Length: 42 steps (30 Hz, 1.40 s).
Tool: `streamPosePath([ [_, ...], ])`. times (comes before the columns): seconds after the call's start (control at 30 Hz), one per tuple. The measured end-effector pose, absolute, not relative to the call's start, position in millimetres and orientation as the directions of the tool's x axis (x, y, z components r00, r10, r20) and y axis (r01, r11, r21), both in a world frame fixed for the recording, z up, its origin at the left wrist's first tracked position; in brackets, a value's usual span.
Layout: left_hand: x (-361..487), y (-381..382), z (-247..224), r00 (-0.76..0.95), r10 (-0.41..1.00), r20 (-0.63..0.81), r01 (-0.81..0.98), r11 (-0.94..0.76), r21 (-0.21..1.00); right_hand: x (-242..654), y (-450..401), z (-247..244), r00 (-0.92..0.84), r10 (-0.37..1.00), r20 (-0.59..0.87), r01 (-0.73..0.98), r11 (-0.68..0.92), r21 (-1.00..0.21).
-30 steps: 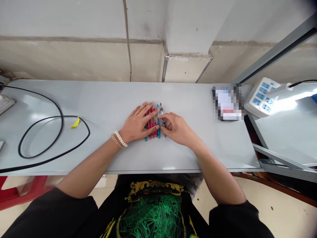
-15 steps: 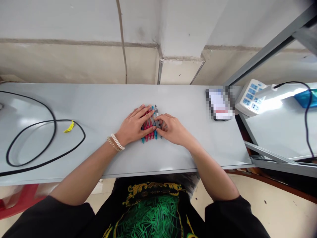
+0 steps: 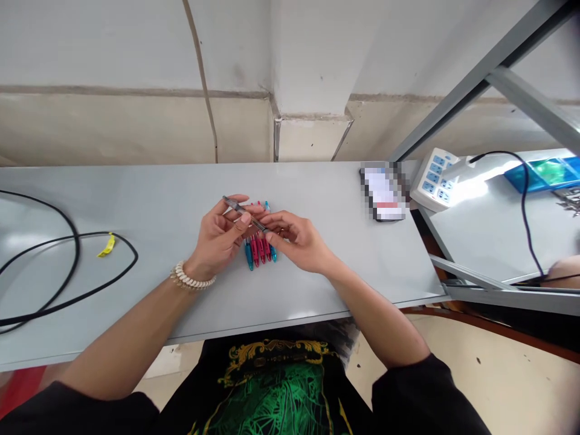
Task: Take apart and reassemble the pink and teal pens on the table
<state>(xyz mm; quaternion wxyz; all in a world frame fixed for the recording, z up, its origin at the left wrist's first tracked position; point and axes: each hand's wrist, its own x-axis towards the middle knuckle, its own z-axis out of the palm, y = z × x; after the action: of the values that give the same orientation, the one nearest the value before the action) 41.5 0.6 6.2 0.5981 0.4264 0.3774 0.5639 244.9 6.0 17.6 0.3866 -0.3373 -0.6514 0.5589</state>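
Note:
A dark, see-through pen (image 3: 234, 206) is held slantwise above the table, between both hands. My left hand (image 3: 220, 235) pinches its upper left part between thumb and fingers. At its lower right end, my right hand (image 3: 296, 238) grips it with thumb and fingertips. Beneath the hands lies a row of pens side by side on the table: several pink pens (image 3: 261, 249) with a blue pen (image 3: 249, 255) at the left end and another blue pen (image 3: 273, 252) at the right end. My fingers cover the middle of the row.
A phone (image 3: 384, 193) lies on the grey table (image 3: 317, 296) to the right, near a white power strip (image 3: 434, 178). A looped black cable (image 3: 129, 272) with a yellow tag (image 3: 107, 246) occupies the left side. A metal frame (image 3: 475, 281) borders the table's right end.
Both hands have risen off the row of pens. The dark pen from the row's right end is now lifted and tilted between them. The view has shifted slightly to the right.

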Motion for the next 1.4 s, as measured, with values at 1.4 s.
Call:
streamPosePath([
  [1.4, 45.2, 8.2, 2.3, -0.233, 0.932, -0.277, -0.592, 0.091, 0.801, 240.7, 8.1, 7.6, -0.129, 0.845, 0.519, 0.306, 0.531, -0.79],
])
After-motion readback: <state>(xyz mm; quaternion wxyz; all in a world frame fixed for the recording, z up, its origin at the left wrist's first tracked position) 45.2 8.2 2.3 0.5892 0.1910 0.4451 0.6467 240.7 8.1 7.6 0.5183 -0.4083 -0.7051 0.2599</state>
